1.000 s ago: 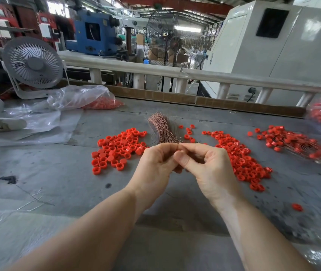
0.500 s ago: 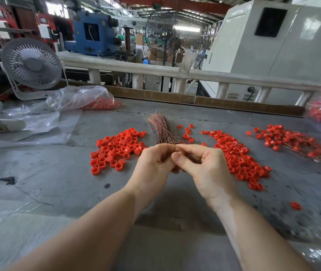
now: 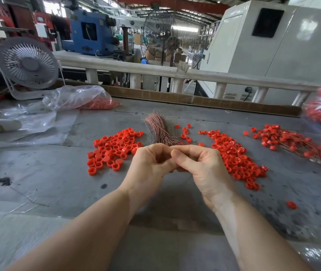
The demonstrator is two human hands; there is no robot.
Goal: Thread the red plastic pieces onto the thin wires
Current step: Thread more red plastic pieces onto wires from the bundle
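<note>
Copper-coloured wires (image 3: 159, 132) lie in a bundle straight ahead of me on the grey table (image 3: 38, 173), their near ends running under my fingertips, so I can draw one out without reaching. My left hand (image 3: 151, 165) and right hand (image 3: 200, 165) are brought together above the table, fingers curled and tips touching; I seem to be pinching a wire between them, though whether a red piece is in there too I cannot tell, since my fingers hide it. Loose red caps (image 3: 112, 149) sit just to the left of my hands and a second pile (image 3: 237, 159) just to the right, both within easy pick-up range. Further right lies a heap of caps with wires through them (image 3: 290, 141), which I take for the finished ones, kept apart from the loose stock.
</note>
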